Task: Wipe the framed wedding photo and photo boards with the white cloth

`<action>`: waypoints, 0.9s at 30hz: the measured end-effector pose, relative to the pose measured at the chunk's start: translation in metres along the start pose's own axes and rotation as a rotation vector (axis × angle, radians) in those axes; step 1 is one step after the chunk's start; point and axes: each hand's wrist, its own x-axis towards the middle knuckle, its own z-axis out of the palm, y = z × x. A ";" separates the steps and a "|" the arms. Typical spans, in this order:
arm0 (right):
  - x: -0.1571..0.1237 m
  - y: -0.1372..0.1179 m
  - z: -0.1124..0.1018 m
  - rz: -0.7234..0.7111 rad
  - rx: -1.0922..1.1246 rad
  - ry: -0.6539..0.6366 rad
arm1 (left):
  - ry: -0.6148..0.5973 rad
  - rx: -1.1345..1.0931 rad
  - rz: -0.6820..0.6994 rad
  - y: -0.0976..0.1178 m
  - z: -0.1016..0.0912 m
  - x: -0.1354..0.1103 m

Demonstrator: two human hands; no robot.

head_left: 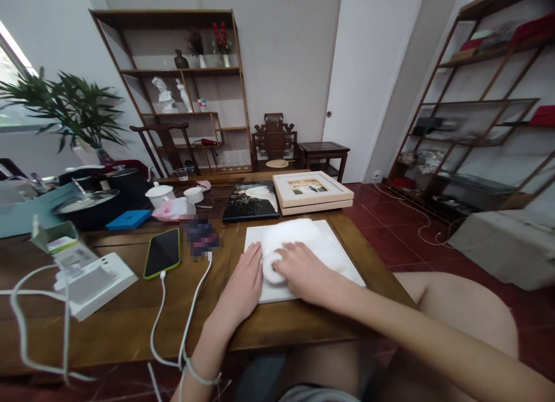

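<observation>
A flat white board (342,260) lies on the near right part of the wooden table. On it rests a thick, fluffy white cloth (312,234), bunched toward the board's left side. My right hand (301,269) reaches in from the right, its fingers curled into the cloth and gripping it. My left hand (246,277) lies along the left edge of the board, fingers stretched out and close together, with their tips beside the cloth. What lies under the cloth is hidden.
Behind the board are a dark picture panel (249,201) and a light wooden picture frame (314,194). To the left sit a charging phone (162,253), a white power strip (104,283), cables, a blue box (129,219) and a black pot (87,208). The table's right edge is near.
</observation>
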 end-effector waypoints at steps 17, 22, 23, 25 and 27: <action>0.058 0.037 -0.022 0.126 0.051 -0.115 | 0.010 0.024 -0.055 0.004 0.002 0.000; 0.107 0.045 -0.027 -0.002 0.112 -0.147 | 0.036 0.026 -0.016 0.000 0.002 0.000; 0.111 0.045 -0.027 -0.009 0.121 -0.148 | 0.037 0.026 -0.018 0.000 0.002 -0.001; 0.114 0.047 -0.027 -0.002 0.136 -0.151 | 0.029 0.030 -0.032 0.000 0.001 -0.001; 0.108 0.055 -0.025 0.023 0.149 -0.150 | 0.021 0.031 -0.043 0.001 0.001 -0.001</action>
